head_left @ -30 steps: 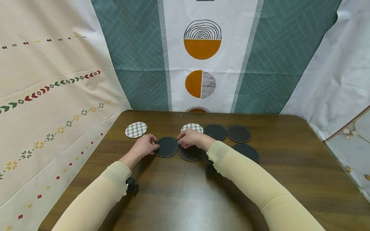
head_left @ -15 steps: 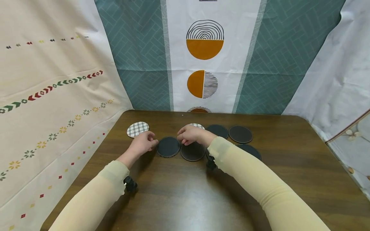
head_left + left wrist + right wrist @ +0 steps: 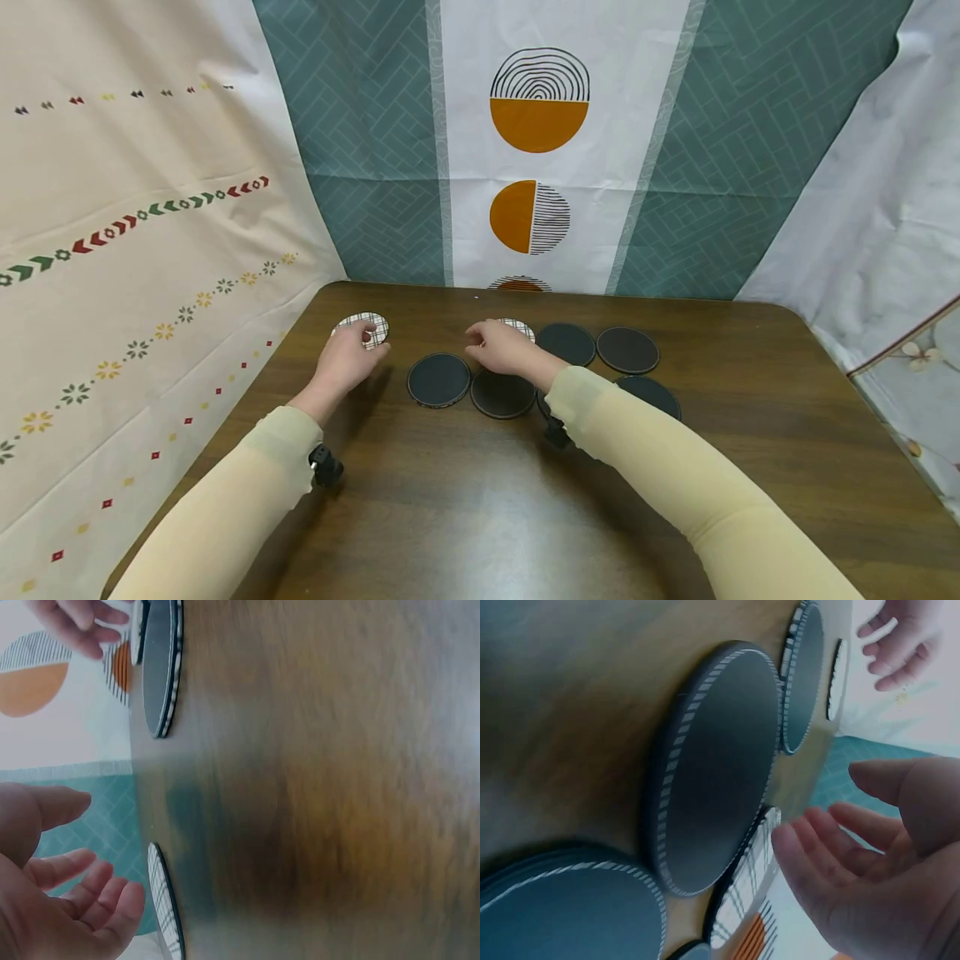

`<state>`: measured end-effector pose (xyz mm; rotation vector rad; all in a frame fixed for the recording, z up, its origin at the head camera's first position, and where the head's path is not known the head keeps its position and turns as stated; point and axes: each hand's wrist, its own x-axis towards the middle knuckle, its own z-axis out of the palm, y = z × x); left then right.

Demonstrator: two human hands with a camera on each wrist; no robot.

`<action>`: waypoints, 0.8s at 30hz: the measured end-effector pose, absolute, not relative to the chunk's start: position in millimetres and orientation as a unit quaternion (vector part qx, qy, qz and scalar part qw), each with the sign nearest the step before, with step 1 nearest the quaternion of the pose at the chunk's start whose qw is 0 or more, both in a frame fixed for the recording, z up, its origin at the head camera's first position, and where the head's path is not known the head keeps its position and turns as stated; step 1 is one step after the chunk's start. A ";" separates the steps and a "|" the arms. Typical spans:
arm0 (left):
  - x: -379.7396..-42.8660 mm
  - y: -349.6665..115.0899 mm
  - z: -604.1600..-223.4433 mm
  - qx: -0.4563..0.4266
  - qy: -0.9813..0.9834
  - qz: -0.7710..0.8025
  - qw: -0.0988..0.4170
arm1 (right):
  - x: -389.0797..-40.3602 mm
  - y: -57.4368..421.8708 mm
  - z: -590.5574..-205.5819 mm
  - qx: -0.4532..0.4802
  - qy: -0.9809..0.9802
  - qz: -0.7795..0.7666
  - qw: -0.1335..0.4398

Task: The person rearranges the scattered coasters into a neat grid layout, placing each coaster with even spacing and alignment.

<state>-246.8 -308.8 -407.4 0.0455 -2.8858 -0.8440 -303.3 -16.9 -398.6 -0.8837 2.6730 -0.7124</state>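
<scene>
My left hand (image 3: pixel 347 360) hovers at a round plaid coaster (image 3: pixel 380 329) on the far left of the table, partly covering it in the head view. In the left wrist view its thumb and fingers are spread apart, short of that coaster (image 3: pixel 166 907). My right hand (image 3: pixel 506 347) is above a black coaster (image 3: pixel 502 398) and in front of a second plaid coaster (image 3: pixel 522 328), which it partly hides. The right wrist view shows its fingers (image 3: pixel 810 847) loosely bent with nothing between them. A black coaster (image 3: pixel 438 381) lies between the two hands.
More dark coasters (image 3: pixel 628 350) lie flat on the right, one largely hidden under the right forearm. The brown wooden table (image 3: pixel 435 508) ends at patterned cloths (image 3: pixel 382 217) at the back and sides.
My left hand has let go of the left black coaster's edge and moved left and back to the plaid coaster. The right hand has lifted off beside it and shifted slightly back.
</scene>
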 end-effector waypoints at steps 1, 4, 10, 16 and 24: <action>-248.0 -310.1 -407.5 0.019 -0.958 -0.277 0.072 | -301.4 -15.0 -399.6 -0.304 0.920 -0.225 0.104; -250.2 -314.6 -407.5 0.037 -0.958 -0.272 0.078 | -293.0 -8.8 -401.8 -0.309 0.935 -0.163 0.067; -256.2 -327.7 -413.7 0.051 -0.960 -0.264 0.074 | -276.1 2.5 -407.5 -0.317 0.944 -0.083 0.033; -262.1 -336.9 -417.3 0.048 -0.966 -0.246 0.062 | -266.6 13.0 -414.4 -0.319 0.946 -0.047 0.043; -271.2 -344.2 -428.6 0.048 -0.968 -0.239 0.056 | -264.5 23.8 -419.4 -0.306 0.949 -0.042 0.067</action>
